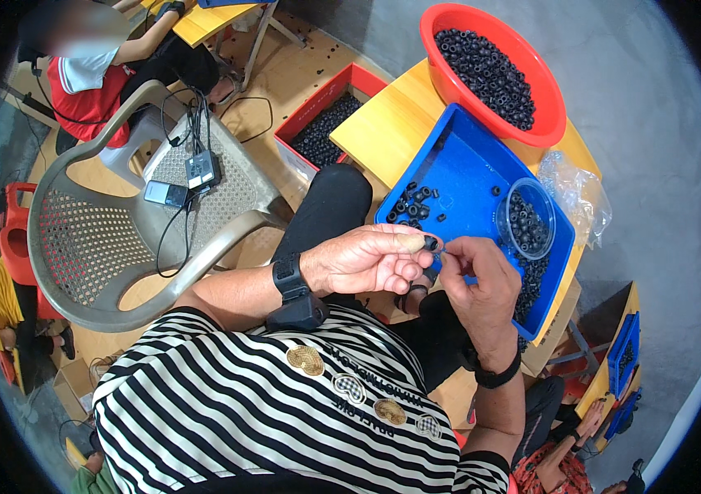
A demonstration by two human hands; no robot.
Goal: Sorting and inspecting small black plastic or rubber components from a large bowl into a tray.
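My left hand is closed, pinching a small black ring-shaped part between thumb and fingers. Close beside it, my right hand has thumb and forefinger pressed together at the part's end; what they grip is too small to make out. Both hands are above the near edge of a blue tray. Loose black parts lie in the tray's left corner. Toward its right side, a clear round tub holds more of them, and further black parts are heaped beside the tub.
A red basin full of black parts stands on the yellow table. A crumpled clear bag lies by the tray. On the floor is a red box of parts. A grey chair holds cables and devices. Other people sit nearby.
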